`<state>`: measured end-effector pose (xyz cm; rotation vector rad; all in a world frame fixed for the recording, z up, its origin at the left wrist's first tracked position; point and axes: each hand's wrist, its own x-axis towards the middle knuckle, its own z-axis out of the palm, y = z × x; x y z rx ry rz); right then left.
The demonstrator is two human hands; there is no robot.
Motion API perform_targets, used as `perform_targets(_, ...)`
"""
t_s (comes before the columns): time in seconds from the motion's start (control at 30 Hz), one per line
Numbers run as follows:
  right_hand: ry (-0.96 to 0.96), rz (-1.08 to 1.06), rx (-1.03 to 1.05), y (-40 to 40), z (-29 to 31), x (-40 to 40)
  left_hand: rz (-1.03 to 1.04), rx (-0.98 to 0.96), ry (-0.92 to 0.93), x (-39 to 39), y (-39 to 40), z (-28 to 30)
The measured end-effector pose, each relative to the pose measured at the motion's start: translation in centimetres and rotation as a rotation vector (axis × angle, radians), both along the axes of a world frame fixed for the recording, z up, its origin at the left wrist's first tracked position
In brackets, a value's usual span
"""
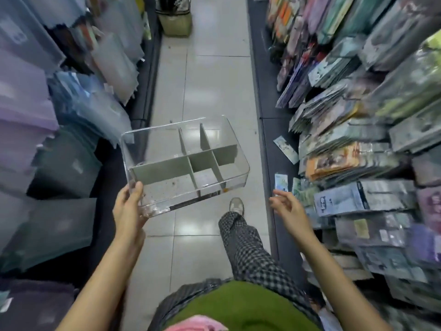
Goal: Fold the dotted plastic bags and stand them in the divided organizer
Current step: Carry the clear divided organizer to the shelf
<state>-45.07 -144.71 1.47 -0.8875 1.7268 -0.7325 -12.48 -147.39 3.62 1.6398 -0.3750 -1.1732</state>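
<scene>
The left hand (130,206) grips the near-left corner of the clear plastic organizer with grey dividers (185,163), thumb over the rim; it sits mid-frame, held above the tiled floor (210,75). The right hand (287,206), lower right, is loosely spread and holds nothing. A one-corner hold could let it tip and drop. Its long axis runs left-right, rising rightward, opening upward. No dotted bags can be made out.

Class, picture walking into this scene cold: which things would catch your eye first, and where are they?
The clear divided organizer, empty and tilted, is held by one corner in the left hand above the tiled aisle floor. The right hand hangs open beside it, near packed shelves of packaged goods on the right.
</scene>
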Motion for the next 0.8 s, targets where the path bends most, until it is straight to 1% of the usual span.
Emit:
perform_targets(0.2, 0.016, 0.046, -0.062, -19.8, 2.3, -3.9, 0.042, 0.023, -0.038, -4.4, -16.2, 1.8)
perform_targets(0.33, 0.005, 0.088, -0.097, -33.5, 3.8, -4.6, 0.081, 0.018, -0.047, -5.1, -25.8, 2.3)
perform_targets(0.47, -0.014, 0.128, -0.121, -46.6, 3.9, -4.7, 0.140, 0.011, -0.053, -4.8, -36.6, 1.1)
perform_targets(0.63, -0.011, 0.115, -0.131, -62.3, 3.2, -4.9, 0.144, 0.018, -0.021, -4.0, -52.8, -0.7)
perform_targets(0.8, -0.005, 0.084, -0.094, -75.9, 3.5, -5.8, 0.104, 0.009, -0.008, -4.6, -69.6, 0.3)
